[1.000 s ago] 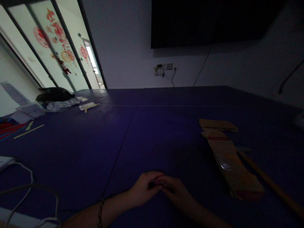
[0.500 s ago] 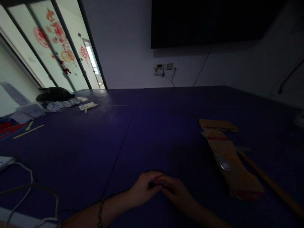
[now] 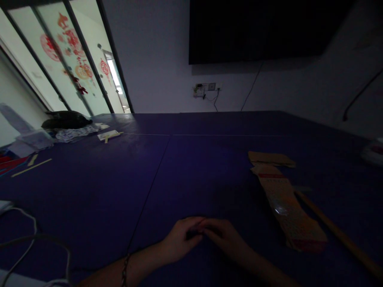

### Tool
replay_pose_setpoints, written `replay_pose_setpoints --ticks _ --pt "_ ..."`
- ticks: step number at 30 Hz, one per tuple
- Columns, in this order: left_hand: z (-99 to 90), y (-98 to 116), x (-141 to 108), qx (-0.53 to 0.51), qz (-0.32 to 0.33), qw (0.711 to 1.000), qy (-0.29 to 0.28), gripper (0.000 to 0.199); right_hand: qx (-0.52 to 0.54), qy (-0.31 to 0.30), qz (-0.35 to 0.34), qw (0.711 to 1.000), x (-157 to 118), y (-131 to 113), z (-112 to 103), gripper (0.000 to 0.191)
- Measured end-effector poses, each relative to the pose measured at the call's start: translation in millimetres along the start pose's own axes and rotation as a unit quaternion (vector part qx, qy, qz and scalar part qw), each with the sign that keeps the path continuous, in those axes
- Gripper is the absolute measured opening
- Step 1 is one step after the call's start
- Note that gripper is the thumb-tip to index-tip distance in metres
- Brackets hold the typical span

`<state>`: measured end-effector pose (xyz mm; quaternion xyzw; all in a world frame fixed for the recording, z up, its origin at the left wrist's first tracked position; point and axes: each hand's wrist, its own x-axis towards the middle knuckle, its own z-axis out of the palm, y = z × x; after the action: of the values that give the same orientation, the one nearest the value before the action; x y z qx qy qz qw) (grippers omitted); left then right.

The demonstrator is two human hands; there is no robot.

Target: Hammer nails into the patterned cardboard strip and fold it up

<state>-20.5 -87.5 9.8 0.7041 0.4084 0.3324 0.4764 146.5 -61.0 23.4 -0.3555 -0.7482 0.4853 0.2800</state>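
Note:
My left hand (image 3: 183,240) rests low in the middle of the head view, a dark beaded bracelet (image 3: 125,270) on its wrist. Its fingers are curled inward. My right hand (image 3: 226,238) meets it from the right, fingertips touching, thumb and fingers pinched. Something small and dark may be between the fingertips, too dim to name. Both hands are just over the purple tabletop (image 3: 185,179). Off to the right lies a flattened brown cardboard piece (image 3: 291,207) with printing and clear tape. Beside it is a long wooden stick (image 3: 332,227).
A folded cardboard strip (image 3: 271,158) lies beyond the printed piece. White cables (image 3: 35,227) loop at the lower left. Farther left are red and blue strips (image 3: 12,163), a clear plastic box (image 3: 37,137) and a black bag (image 3: 67,119). A dark screen (image 3: 263,32) hangs above.
The view has shifted slightly, so the table things sit a little more to the left. My right fingers have shifted slightly against my left fingertips. The hands stay together.

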Motion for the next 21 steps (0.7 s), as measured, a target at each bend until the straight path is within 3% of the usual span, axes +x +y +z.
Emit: replay_pose_setpoints --ticks 2,5,6,8,10,13,17,21 --pt "2.1 -3.5 -0.4 -0.03 -0.001 1.0 0.008 0.044 -0.049 0.053 0.016 0.997 2.7 -4.5 -19.2 0.02" --pt "4.7 -8.9 -1.4 -0.036 -0.016 0.999 0.02 0.038 -0.158 0.203 0.029 0.966 1.2 0.4 -59.4 0.027" --pt "5.2 -10.3 -1.8 -0.032 -0.02 0.999 0.021 0.036 -0.204 0.253 0.028 0.945 -1.1 5.5 -73.6 0.029" --pt "5.6 -12.0 -2.3 -0.028 -0.018 0.999 0.022 0.037 -0.309 0.378 0.033 0.872 -7.8 19.0 -99.5 0.033" --pt "5.4 -12.9 -2.4 -0.019 -0.016 0.999 0.022 0.037 -0.399 0.446 0.044 0.8 -15.0 32.4 -119.5 0.037" --pt "4.4 -12.9 -2.3 0.0 -0.021 1.0 0.015 0.035 -0.497 0.435 0.128 0.74 -21.4 44.8 -135.3 0.042" --pt "3.3 -9.5 -2.3 0.015 -0.025 1.0 0.009 0.035 -0.569 0.431 0.22 0.665 -23.0 50.5 -133.3 0.072" --pt "2.4 -4.4 -2.7 0.026 -0.026 0.999 0.007 0.036 -0.554 0.43 0.283 0.654 -24.1 54.1 -124.3 0.082"
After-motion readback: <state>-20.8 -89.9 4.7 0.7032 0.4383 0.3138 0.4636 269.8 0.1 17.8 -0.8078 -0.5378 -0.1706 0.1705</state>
